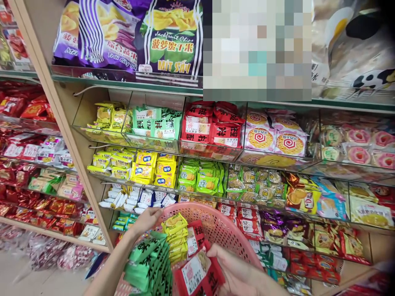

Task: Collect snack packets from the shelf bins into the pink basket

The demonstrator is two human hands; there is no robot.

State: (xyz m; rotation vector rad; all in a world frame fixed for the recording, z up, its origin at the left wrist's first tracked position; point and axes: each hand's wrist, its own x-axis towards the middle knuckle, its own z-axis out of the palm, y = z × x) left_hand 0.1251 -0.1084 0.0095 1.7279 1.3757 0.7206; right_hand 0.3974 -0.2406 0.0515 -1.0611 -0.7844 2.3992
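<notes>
A pink plastic basket with a pierced wall stands before me. At its far left edge my left hand is closed on the rim, its fingertips partly hidden. My right hand pinches a red snack packet with a pale label, held over the basket's near side. Another red packet lies just behind it in the basket. Yellow packets are stacked in the middle, and green packets with dark lettering stand in a row at the left, beneath my left forearm.
Clear-fronted shelves hold green packets, red packets and pink round-cake packets. Large chip bags line the shelf above. A wooden upright divides these from more shelves at left. Bagged goods lie low at the left.
</notes>
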